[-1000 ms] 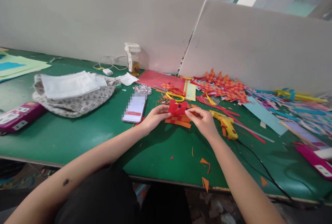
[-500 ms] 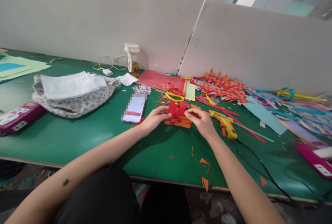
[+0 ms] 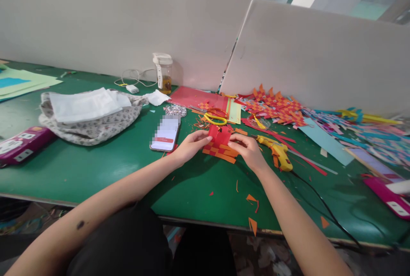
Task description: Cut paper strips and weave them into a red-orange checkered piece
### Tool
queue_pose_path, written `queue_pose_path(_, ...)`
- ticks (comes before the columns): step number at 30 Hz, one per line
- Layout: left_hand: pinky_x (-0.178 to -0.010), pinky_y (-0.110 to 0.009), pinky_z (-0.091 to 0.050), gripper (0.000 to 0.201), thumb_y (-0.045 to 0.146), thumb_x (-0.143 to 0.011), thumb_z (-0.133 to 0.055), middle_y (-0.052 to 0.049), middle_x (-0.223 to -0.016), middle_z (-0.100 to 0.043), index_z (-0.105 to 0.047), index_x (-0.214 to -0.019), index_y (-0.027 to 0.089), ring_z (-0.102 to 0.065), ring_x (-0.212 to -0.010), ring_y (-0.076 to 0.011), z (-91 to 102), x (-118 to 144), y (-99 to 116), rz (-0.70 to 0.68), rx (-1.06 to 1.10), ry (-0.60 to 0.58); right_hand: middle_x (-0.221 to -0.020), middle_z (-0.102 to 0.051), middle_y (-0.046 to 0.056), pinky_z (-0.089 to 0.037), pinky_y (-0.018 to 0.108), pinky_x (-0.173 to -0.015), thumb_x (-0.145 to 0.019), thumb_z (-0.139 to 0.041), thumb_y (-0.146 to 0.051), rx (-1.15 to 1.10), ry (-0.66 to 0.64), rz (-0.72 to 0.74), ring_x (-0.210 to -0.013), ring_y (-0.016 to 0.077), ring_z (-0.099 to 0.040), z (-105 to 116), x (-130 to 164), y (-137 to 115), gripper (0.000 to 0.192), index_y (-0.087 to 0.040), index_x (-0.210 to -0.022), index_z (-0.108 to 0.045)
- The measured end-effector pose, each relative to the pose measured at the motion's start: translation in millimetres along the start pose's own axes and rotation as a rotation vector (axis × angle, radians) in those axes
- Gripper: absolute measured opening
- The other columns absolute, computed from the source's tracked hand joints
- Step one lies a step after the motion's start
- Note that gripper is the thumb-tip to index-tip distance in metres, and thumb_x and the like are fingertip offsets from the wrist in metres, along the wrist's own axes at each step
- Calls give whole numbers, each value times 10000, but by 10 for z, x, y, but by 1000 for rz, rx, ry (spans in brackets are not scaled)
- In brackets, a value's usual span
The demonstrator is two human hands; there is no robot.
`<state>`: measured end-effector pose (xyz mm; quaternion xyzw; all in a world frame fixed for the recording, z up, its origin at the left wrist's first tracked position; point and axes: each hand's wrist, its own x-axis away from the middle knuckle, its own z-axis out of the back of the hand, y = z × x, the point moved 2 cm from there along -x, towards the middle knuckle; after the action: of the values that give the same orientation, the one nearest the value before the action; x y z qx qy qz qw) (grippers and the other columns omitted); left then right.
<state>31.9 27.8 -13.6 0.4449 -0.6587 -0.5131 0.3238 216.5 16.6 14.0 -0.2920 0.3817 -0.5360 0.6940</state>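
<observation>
— Woven paper piece, red and orange: where does it lie?

— On the green table, about midway along it and between its near and far edges. Two grey partition boards stand along the far edge and meet at an angle.

— What else is on it, biggest first?

— One flowered cloth bag toward the left end, with white sheets on top. One heap of finished woven pieces against the far edge, right of the middle, and loose coloured strips running toward the right end. One red sheet by the far edge. One phone, screen up, just left of the hands. One yellow glue gun just right of them, its black cord trailing to the near edge. One pair of yellow-handled scissors behind the piece. One small jar at the partition. Orange scraps lie near the near edge.

— And the hands?

— The left hand pinches the piece's left side, fingers closed on it. The right hand grips the right side, fingertips curled onto the paper.
</observation>
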Motion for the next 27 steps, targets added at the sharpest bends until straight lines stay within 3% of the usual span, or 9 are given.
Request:
queue_pose_path(4,-841,-341,-456,389,224,-619,-750,-83,-982,-657,-586,-962,141,-614,-874,-168,-16,2,-7,-47,-19,-59,-649,-537,2,-351,273,-594,-722,-520,-312,5,-50,64,-610,135,-467,-2,10,-34,205,-183,-564,-516)
queue_pose_path(8,-837,-355,-475,459,188,-573,-775,-83,-995,-653,-572,-982,143,-625,-860,-169,6,-6,-38,-113,-64,-73,-685,-581,19,-379,277,-607,-718,-529,-295,35,-75,79,-636,150,-509,-18,9,-32,192,-181,-563,-541)
queue_pose_path(14,-812,-337,-484,345,290,-640,-735,-75,-927,-673,-596,-920,145,-637,-833,-171,74,-37,-103,-149,-165,-16,-780,-649,28,-440,299,-687,-753,-554,-351,26,-51,72,-756,191,-594,2,19,7,174,-190,-767,-619)
queue_pose_path(19,-769,-314,-490,300,304,-637,-735,-63,-884,-679,-604,-856,145,-637,-795,-164,96,-46,-135,-147,-186,-28,-911,-660,37,-478,312,-746,-711,-648,-362,4,-101,129,-805,182,-619,1,36,6,275,-205,-931,-600)
queue_pose_path(25,-809,-340,-488,326,309,-645,-729,-79,-917,-680,-603,-895,143,-639,-829,-172,89,-53,-115,-140,-140,-7,-827,-686,39,-499,337,-733,-726,-631,-392,122,-85,100,-779,206,-639,-60,7,65,210,-195,-798,-643)
queue_pose_path(27,-827,-349,-485,351,275,-620,-749,-79,-930,-678,-591,-905,144,-639,-836,-170,89,-61,-112,-147,-139,-2,-800,-686,43,-503,345,-722,-735,-617,-421,141,-21,94,-752,207,-638,-51,-7,87,234,-190,-760,-647)
